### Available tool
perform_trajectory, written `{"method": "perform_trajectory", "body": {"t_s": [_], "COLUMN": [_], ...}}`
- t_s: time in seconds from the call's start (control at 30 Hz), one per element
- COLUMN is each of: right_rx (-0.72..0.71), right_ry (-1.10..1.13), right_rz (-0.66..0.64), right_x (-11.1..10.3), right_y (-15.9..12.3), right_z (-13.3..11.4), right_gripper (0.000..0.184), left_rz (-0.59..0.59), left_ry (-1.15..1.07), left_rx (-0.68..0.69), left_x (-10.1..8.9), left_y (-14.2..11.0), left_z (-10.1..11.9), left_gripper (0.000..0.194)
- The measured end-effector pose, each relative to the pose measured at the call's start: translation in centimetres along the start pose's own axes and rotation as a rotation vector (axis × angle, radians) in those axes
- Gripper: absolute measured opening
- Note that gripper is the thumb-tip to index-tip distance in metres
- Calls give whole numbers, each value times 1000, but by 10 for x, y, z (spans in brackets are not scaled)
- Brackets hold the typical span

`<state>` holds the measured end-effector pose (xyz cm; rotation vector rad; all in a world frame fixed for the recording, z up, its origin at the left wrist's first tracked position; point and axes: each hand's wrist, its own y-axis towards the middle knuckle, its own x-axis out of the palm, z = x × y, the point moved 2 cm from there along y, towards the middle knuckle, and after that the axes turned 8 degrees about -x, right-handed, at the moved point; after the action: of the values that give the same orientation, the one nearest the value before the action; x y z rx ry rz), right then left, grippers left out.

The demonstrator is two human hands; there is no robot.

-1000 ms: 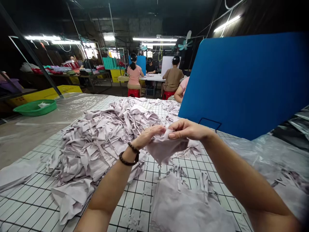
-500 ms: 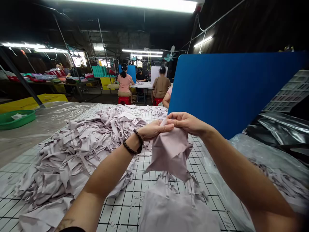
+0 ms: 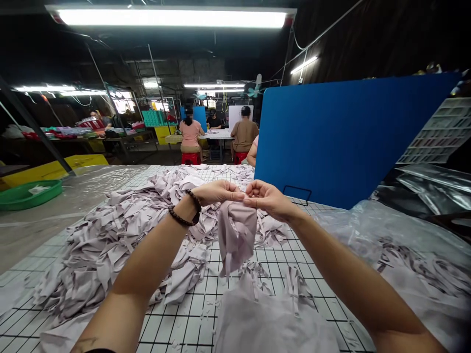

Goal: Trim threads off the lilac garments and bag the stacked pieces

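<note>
My left hand (image 3: 217,192), with a dark bead bracelet on its wrist, and my right hand (image 3: 267,198) meet in front of me, fingertips almost touching. Both pinch the top edge of one pale lilac fabric piece (image 3: 235,235), which hangs down limp and bunched above the gridded table (image 3: 176,323). A large heap of similar lilac fabric pieces (image 3: 121,230) lies to the left of my hands. A flat stack of the same fabric (image 3: 272,323) lies just below the hanging piece, near me.
A blue upright board (image 3: 342,137) stands behind my right hand. Clear plastic bags with fabric strips (image 3: 405,255) lie at the right. A green basin (image 3: 25,193) sits far left. Other people sit at a table (image 3: 217,130) in the background.
My hands have drawn together and dropped a little. The fabric piece, spread wider before, now hangs narrow and bunched. The view has shifted slightly.
</note>
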<state>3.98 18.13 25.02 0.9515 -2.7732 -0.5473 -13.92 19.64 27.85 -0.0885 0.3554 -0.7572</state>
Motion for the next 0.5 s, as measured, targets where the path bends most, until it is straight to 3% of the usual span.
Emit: {"method": "perform_trajectory", "body": {"t_s": [0.1,0.2,0.37,0.5], "right_rx": [164,280,308,316], "right_ry": [135,120,62,-39], "right_rz": [-172,-329,-403,-522], "right_x": [10,23,30,20], "right_y": [-11,-21,-28,-31], "right_z": [15,39,74,77], "right_gripper": [41,34,29,34], "left_rz": [22,65,154,246], "left_ry": [1,-120,-365,-399], "left_rx": [47,94,285,381], "left_x": [-7,-13,-27,-42], "left_y": [-9,-23,-56,-91], "left_z": [4,7,16,16], "left_gripper": [32,30,29,34]}}
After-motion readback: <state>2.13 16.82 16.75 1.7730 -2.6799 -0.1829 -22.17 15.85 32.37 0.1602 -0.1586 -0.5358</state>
